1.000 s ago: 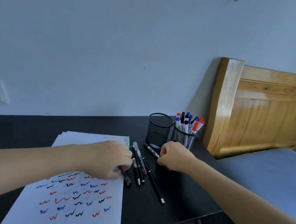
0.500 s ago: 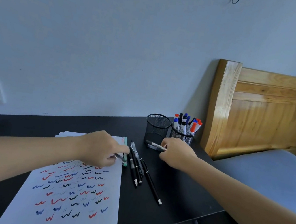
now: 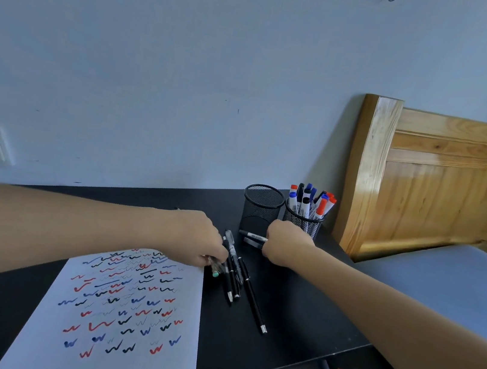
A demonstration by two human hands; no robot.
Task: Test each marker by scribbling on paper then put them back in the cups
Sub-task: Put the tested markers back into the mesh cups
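Left hand (image 3: 196, 240) has slid toward 3 o'clock, pinching a pen (image 3: 216, 272); right hand (image 3: 285, 244) grips a marker (image 3: 252, 235) at 6 o'clock of the cup (image 3: 261, 210).

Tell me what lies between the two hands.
In the head view, a cluster of slim black pens lies on the black desk between left hand and right hand.

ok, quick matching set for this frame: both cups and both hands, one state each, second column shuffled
1. left cup
2. right cup
3. left hand
4. right hand

A. pinches a black marker
B. no markers showing inside
C. holds a green-tipped pen
D. packed with red, blue and black markers

Pairs: 1-B, 2-D, 3-C, 4-A
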